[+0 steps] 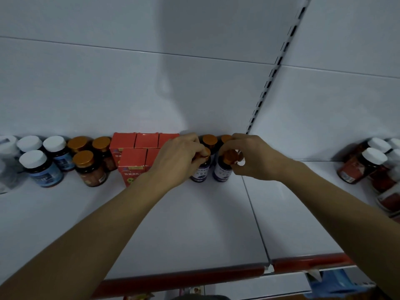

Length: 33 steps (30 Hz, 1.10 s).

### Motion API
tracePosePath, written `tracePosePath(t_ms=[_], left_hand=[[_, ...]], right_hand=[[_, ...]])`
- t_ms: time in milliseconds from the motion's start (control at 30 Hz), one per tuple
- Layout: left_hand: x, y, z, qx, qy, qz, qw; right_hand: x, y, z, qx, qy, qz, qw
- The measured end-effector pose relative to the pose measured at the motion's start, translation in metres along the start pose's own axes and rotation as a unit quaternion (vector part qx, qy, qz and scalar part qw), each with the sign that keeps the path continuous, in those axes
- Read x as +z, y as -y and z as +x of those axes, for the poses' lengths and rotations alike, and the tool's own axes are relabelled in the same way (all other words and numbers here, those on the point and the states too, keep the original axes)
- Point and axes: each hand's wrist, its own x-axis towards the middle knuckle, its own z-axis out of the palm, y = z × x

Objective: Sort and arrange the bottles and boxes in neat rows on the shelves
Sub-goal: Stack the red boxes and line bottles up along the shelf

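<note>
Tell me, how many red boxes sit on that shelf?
5 red boxes: three in the back row, two in front. The left hand may hide more.

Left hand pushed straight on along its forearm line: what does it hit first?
Likely the back-row gold-capped bottle just behind the purple-label bottle the left hand grips; depth is unclear.

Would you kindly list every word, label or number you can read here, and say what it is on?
"珍迪消食" (seemingly; the rest is hidden): white characters on the front red box.
Characters too blurred to read: left purple-label bottle, right purple-label bottle.
Labels too blurred to read: blue-label bottle, brown-label bottle, red-label bottle.
No legible numbers.
</note>
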Motion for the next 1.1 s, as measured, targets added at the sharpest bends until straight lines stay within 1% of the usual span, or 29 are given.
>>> tracePosePath(t_ms=[133, 267, 367, 400, 467, 500, 533, 600, 633, 733, 800, 867, 1000, 1100], left_hand=[[0.0, 0.0, 0.0, 0.003, -0.003, -0.003, 1.0], [0.003, 0.002, 0.0, 0.009, -0.001, 0.003, 1.0], [0.005, 0.004, -0.001, 0.011, -0.002, 0.016, 1.0], [0.004, 0.004, -0.002, 0.013, -0.002, 0.019, 1.0], [0.003, 0.003, -0.003, 0.021, 0.0, 0.024, 0.999], [0.002, 0.003, -0.003, 0.023, 0.001, 0.025, 0.999], [0.001, 0.002, -0.003, 0.023, 0.002, 0.028, 0.999], [0.001, 0.001, -0.003, 0.019, 0.001, 0.036, 0.999], [0.001, 0.0, -0.003, 0.016, 0.002, 0.04, 0.999], [0.001, -0.001, -0.004, 0.009, 0.007, 0.04, 0.999], [0.001, -0.001, -0.004, 0.007, 0.008, 0.038, 0.999], [0.001, 0.0, -0.004, 0.003, 0.01, 0.035, 0.999], [0.001, -0.001, -0.004, -0.004, 0.011, 0.029, 1.0], [0.001, -0.003, -0.004, -0.008, 0.013, 0.033, 0.999]], right_hand=[[0.012, 0.0, 0.006, -0.001, -0.016, -0.016, 1.0], [0.03, 0.001, 0.005, 0.0, -0.066, -0.008, 0.998], [0.042, 0.0, -0.007, -0.005, -0.154, -0.008, 0.988], [0.045, 0.0, -0.012, 0.01, -0.193, 0.008, 0.981], [0.053, -0.003, -0.02, 0.086, -0.252, 0.085, 0.96], [0.057, -0.004, -0.023, 0.134, -0.259, 0.134, 0.947], [0.062, -0.006, -0.023, 0.179, -0.249, 0.185, 0.934], [0.076, -0.007, -0.021, 0.232, -0.22, 0.25, 0.914], [0.085, -0.006, -0.021, 0.233, -0.227, 0.252, 0.912], [0.103, 0.001, -0.021, 0.2, -0.293, 0.211, 0.911], [0.109, 0.005, -0.02, 0.179, -0.298, 0.185, 0.919], [0.113, 0.005, -0.018, 0.187, -0.289, 0.182, 0.921], [0.118, 0.009, -0.015, 0.204, -0.311, 0.183, 0.91], [0.12, 0.014, -0.016, 0.232, -0.324, 0.212, 0.892]])
